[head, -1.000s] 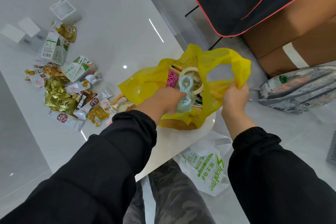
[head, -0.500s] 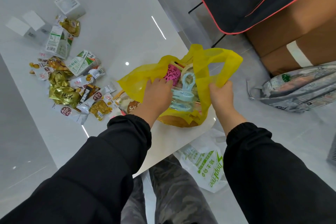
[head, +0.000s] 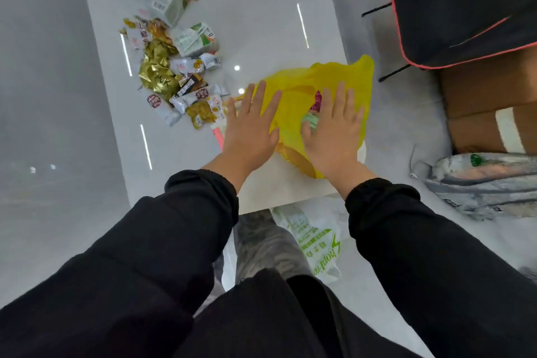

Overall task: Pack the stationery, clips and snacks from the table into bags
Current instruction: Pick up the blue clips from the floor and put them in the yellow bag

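Note:
A yellow plastic bag (head: 337, 78) lies at the near right corner of the white table (head: 261, 3). Through its mouth show a pink item (head: 317, 100) and a pale green clip (head: 311, 120). My left hand (head: 250, 128) is spread flat, fingers straight, over the bag's left edge. My right hand (head: 334, 131) lies flat and spread on the bag's right half. A heap of snack packets (head: 174, 81), gold and white, sits left of the bag. Small white and green cartons (head: 194, 38) lie behind the heap.
A white bag with green print (head: 313, 241) lies on the floor below the table's near edge. A grey printed bag (head: 479, 180) sits on the floor at right, in front of brown cardboard boxes (head: 488, 102). A black bag with red trim (head: 465, 3) rests above them.
Both hands let go of the bag's handles and clip and now lie flat with fingers spread on top of the bag. The bag's mouth has flattened down. The view has tilted.

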### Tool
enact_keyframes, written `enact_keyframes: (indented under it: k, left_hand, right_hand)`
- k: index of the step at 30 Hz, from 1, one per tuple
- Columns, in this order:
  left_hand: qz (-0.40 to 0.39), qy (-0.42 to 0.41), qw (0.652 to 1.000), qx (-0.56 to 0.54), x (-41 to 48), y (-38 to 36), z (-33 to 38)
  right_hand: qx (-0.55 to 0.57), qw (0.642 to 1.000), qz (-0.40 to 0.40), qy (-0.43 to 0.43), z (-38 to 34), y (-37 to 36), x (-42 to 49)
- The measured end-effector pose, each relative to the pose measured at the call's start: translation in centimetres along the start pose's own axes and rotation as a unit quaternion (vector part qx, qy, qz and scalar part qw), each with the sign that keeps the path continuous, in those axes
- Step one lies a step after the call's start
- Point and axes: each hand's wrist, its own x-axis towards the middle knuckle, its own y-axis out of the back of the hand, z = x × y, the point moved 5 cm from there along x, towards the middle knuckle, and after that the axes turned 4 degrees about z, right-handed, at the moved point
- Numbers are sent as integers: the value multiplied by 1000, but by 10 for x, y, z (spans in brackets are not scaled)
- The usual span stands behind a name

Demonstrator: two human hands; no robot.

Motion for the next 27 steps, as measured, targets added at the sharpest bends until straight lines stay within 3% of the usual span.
enact_keyframes:
  k: [7,15,23,27]
  left_hand:
    - [15,160,987,5,-106,13,-90]
    - [46,358,933,0,-312,13,-191]
    - [122,548,826,-50,-650,-38,-252]
    - [162,653,736,-74,-820,-60,-263]
  right_hand:
    - [24,984,-34,172,-125,-5,-37]
    - [-13,924,-72,375,-290,-23,-179]
    - [-41,814,-96,571,-451,-79,-467]
    - [-54,749,-113,651,-514,-98,-619]
